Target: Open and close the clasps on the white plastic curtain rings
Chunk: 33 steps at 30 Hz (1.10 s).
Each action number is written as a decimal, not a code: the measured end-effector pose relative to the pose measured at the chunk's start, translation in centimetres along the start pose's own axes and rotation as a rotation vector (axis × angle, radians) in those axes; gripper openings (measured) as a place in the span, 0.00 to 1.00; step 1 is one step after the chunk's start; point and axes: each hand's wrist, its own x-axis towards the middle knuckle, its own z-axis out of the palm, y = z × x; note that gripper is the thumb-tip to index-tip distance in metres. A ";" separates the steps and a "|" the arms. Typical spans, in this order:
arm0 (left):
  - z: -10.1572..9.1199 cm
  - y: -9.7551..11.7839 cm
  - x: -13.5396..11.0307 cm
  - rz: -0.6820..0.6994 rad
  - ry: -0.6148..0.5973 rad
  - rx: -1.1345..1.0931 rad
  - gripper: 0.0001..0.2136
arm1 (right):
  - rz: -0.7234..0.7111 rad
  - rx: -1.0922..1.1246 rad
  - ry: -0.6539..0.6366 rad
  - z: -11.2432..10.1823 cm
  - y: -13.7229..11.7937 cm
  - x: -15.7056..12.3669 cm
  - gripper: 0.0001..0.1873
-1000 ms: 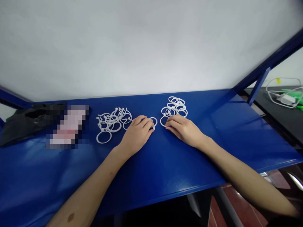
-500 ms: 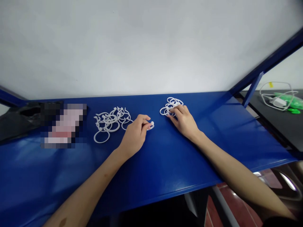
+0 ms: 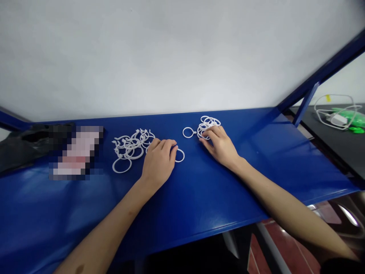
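My left hand [image 3: 159, 161] is closed beside the left pile, its thumb and fingers on a white plastic ring [image 3: 180, 155] that partly shows past the fingertips. Several similar thin rings with small knobbed ends lie tangled in that left pile [image 3: 134, 146]. My right hand [image 3: 221, 146] rests at the near edge of a smaller pile of white rings [image 3: 209, 121], thumb and forefinger curled on a ring there; the fingers hide part of it. One single white ring [image 3: 188, 132] lies flat just left of the smaller pile, its small clasp pointing right.
All of this lies on a blue tabletop [image 3: 182, 205] against a pale wall. A black bag [image 3: 25, 146] and a blurred-out pinkish packet [image 3: 80, 150] lie at left. Beyond the blue frame at right, a dark surface holds a white cable with its charger [image 3: 339, 120] and green plastic [image 3: 356, 118].
My left hand has turned palm-down and moved slightly left; its ring now shows as a wider loop. A white ring now lies farther left of the right pile. The right hand has barely moved.
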 end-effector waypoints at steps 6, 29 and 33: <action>-1.4 -0.9 0.7 0.076 0.010 0.050 0.08 | 0.008 -0.040 -0.124 0.6 -2.1 2.3 0.13; -3.0 -1.2 0.2 0.194 -0.336 0.058 0.10 | 0.250 -0.243 -0.408 2.3 -5.7 4.9 0.13; -2.9 -1.2 0.2 0.168 -0.325 0.052 0.09 | 0.056 -0.039 -0.332 1.2 -4.5 2.3 0.12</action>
